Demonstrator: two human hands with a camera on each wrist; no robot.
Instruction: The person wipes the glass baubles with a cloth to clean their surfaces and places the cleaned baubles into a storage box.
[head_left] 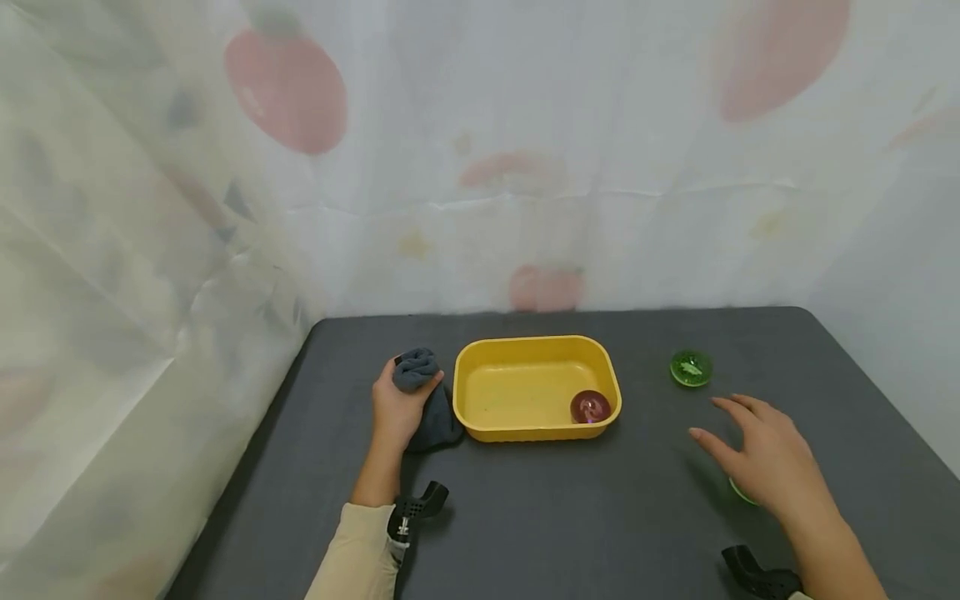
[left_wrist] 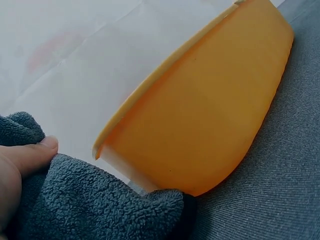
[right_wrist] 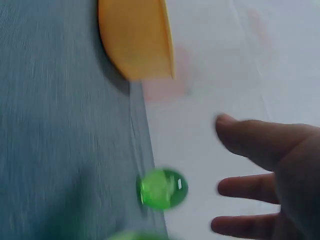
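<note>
My left hand grips a dark grey cloth bunched on the grey table, just left of a yellow tub. In the left wrist view my thumb presses the cloth against the tub's wall. A dark red cup sits in the tub's near right corner. My right hand hovers open, fingers spread, right of the tub. A green glass dish lies beyond it; another green piece shows under the hand. The right wrist view, blurred, shows the green dish and the fingers.
A pale curtain with pink fruit prints hangs behind and to the left of the table. The table's rounded far right corner and left edge are close. Black wrist mounts show at both forearms.
</note>
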